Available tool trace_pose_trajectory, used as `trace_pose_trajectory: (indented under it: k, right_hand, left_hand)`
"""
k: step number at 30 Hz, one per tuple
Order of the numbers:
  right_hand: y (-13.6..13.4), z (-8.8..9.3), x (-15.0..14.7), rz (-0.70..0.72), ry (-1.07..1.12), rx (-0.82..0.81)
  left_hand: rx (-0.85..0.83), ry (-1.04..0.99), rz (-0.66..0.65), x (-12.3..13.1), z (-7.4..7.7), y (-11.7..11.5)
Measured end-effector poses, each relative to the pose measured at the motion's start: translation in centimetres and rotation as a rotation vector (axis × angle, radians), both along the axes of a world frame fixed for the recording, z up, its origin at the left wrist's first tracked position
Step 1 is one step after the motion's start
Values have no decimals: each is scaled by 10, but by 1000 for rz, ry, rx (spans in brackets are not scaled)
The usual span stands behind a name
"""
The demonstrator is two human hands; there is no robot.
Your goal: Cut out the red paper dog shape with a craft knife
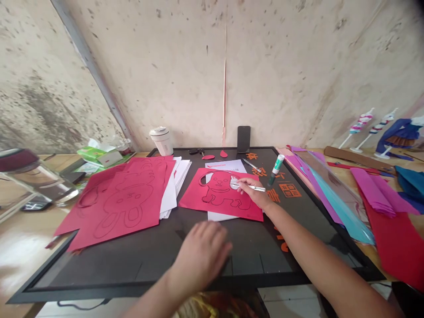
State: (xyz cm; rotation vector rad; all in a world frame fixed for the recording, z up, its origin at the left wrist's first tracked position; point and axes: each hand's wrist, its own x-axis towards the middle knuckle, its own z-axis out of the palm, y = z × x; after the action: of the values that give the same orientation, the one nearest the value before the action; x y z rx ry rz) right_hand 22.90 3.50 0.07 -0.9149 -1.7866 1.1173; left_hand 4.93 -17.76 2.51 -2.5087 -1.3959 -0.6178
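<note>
My right hand (251, 191) pinches a slim white pen-shaped tool (257, 188) over a red sheet (192, 201). A dog outline is drawn on the sheet in dark lines. One ear-shaped hole shows the dark table, and white shows through the other, beside my fingertips; the tool's tip is hard to make out. White paper (218, 216) lies partly under the red sheet. Nearer the table's front edge, my left hand (203, 249) hovers apart from the sheet, blurred, with bent fingers whose undersides are hidden. Two red cut-out pieces (208, 157) rest behind the sheet.
Red sheets with a drawn rabbit (132, 198) overlap white papers (180, 176) at left. A white cup (161, 140), a phone (244, 139), a pen (252, 166) and an upright glue stick (277, 164) stand or lie around. Coloured sheets (351, 221) cover the right side. A clear jug (36, 176) is far left.
</note>
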Motion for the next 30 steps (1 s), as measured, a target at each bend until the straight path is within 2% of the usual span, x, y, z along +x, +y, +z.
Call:
trace_pose_trajectory:
  k: [2, 4, 7, 14, 17, 19, 22, 25, 30]
  right_hand:
    - [1, 0, 1, -10, 49, -34]
    - [3, 0, 2, -8, 97, -62]
    - [5, 4, 4, 28, 107, -95]
    - [3, 26, -4, 213, 18, -93]
    - [-6, 29, -12, 236, -85, -81]
    - [-13, 27, -17, 245, -179, -59]
    - [-21, 20, -22, 319, -252, 61]
    - [-24, 13, -24, 350, -254, 169]
    - [-24, 8, -23, 356, -252, 203]
  left_hand:
    - [-105, 27, 127, -12, -1, 21]
    - [-214, 63, 200, -22, -5, 42]
    - [-234, 84, 165, -28, -10, 61]
    - [-222, 98, 166, -35, -11, 62]
    - [-181, 99, 119, -42, -19, 64]
    - [-158, 84, 83, -44, -27, 65]
    - [-170, 54, 54, -46, -35, 66]
    - [-184, 22, 31, -47, -36, 67]
    - [-192, -10, 21, -49, -37, 67]
